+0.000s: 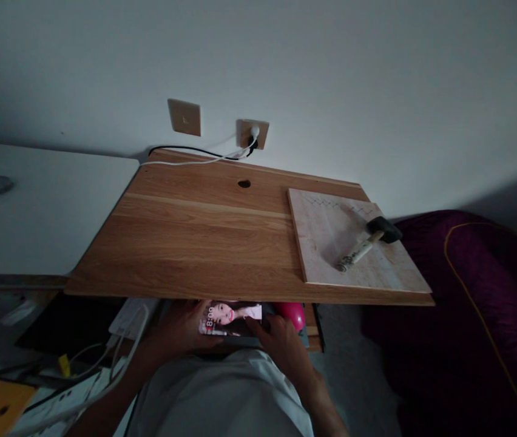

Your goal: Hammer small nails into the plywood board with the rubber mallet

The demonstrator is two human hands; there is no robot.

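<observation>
Just below the near edge of the table, close to my body, is a smartphone (pixel 229 312) with its screen lit. It shows a picture of a person and a clock, turned sideways. My left hand (pixel 185 328) is closed around its left end. At the right end, my right hand (pixel 281 343) grips the phone with one digit lying on the screen; its other fingers are partly hidden. A shiny pink rounded object (pixel 292 314) sits right beside my right hand, partly under the tabletop.
On the wooden table (pixel 195 237), a pale board (pixel 322 243) carries a black-headed mallet (pixel 361 249). Cables run to a wall socket (pixel 253 133). A white surface (pixel 49 212) adjoins at left, with white cords (pixel 126 358) below. Purple fabric (pixel 468 315) bulges at right.
</observation>
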